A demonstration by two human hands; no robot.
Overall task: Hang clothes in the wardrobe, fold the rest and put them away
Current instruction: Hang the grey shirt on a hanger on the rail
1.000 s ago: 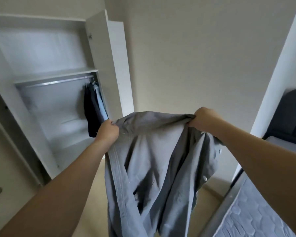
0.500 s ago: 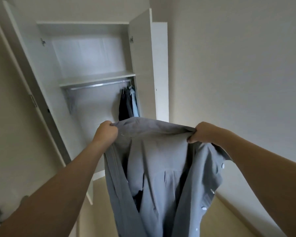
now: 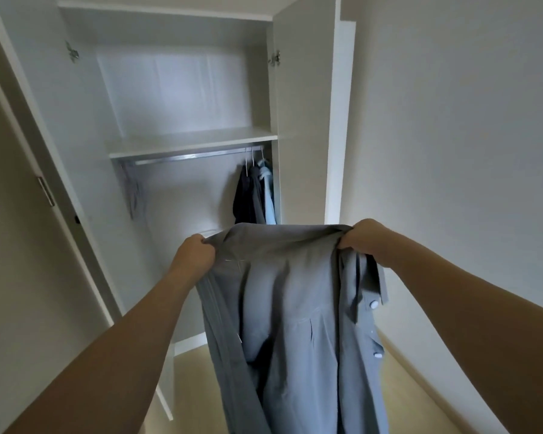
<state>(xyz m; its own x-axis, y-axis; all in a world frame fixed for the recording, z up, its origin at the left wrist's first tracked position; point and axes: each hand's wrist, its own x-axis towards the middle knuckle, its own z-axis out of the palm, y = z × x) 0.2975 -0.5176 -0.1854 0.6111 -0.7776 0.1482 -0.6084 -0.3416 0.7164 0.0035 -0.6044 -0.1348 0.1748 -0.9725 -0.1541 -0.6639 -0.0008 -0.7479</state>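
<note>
Grip: your left hand (image 3: 196,255) and right hand (image 3: 365,236) each pinch the grey shirt (image 3: 295,308) shoulders; no hanger visible, so it could slide off at the rail (image 3: 188,157).

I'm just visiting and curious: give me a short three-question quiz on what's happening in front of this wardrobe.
1. True or false: the grey shirt already hangs on the rail.
2. Which hands grip the shirt? A) left hand only B) right hand only C) both
3. Fill in: the hanging clothes sit at the rail's ____ end.

Key: 1 false, it is held up in front of the wardrobe; 2 C; 3 right.
</note>
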